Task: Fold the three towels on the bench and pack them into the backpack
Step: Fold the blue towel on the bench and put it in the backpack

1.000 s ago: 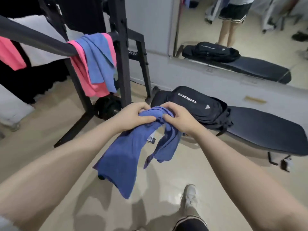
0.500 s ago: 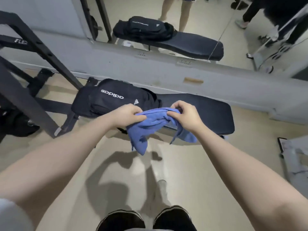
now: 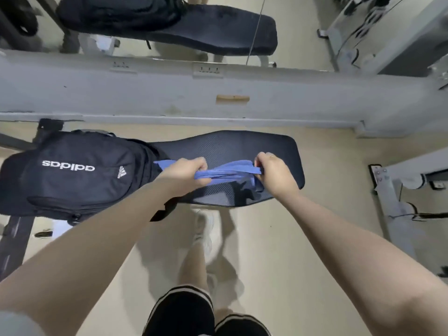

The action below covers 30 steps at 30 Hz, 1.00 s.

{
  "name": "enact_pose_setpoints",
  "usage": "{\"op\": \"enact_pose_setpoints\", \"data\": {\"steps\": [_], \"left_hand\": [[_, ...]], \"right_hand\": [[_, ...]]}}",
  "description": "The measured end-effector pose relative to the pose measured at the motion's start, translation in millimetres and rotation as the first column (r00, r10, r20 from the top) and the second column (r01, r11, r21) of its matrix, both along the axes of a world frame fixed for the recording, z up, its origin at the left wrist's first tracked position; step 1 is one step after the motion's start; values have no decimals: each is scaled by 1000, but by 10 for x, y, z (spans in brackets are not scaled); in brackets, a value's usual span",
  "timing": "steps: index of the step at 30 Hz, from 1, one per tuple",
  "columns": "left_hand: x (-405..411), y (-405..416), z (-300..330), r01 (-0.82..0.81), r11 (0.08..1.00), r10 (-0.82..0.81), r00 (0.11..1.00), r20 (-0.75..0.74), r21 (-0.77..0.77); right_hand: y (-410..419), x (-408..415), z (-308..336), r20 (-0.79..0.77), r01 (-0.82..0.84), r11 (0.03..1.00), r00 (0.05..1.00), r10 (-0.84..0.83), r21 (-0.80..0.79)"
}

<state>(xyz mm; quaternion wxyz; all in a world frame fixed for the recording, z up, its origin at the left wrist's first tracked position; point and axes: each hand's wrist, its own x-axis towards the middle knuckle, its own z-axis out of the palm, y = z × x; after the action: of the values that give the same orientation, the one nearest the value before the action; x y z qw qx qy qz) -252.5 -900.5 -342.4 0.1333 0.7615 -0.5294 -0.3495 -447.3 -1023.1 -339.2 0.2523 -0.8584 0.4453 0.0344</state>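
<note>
Two hands hold one blue towel [image 3: 228, 171] above the black bench [image 3: 242, 146]. The left hand [image 3: 186, 172] grips its left end, the right hand [image 3: 272, 172] pinches its right end. The towel is bunched into a band; its long axis runs left to right, along the bench. The black backpack [image 3: 77, 175] lies on the bench's left end, just beside the left hand.

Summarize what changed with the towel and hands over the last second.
The blue towel, bunched and hanging over the floor a second ago, is now pulled out into a band over the bench. The left hand and right hand moved apart and forward while gripping its ends. Nothing was let go. The backpack stayed at the same end of the bench; the pink and blue towels on the rack are out of view.
</note>
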Motion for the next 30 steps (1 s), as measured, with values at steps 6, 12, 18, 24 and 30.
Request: {"op": "enact_pose_setpoints", "data": {"steps": [6,12,18,24,30], "left_hand": [[258,-745,-846,184,966,-188,982,2,181],[358,-1173,-1565,465,724,-341,883,-322,510],[601,-1672,-2108,313,855,-236,945,-227,415],[766,-1808,-2774,66,873,54,972,-231,483],[910,-1573,-3093,-125,890,163,985,-52,438]], "right_hand": [[-755,124,-844,-280,-89,975,949,145,204],[-1262,190,-1533,-435,10,683,778,454,730],[-1713,413,-2097,-589,77,860,759,278,504],[-2045,590,-2671,-612,96,976,790,44,195],[-2076,487,-3003,-465,191,977,876,-126,96]]}}
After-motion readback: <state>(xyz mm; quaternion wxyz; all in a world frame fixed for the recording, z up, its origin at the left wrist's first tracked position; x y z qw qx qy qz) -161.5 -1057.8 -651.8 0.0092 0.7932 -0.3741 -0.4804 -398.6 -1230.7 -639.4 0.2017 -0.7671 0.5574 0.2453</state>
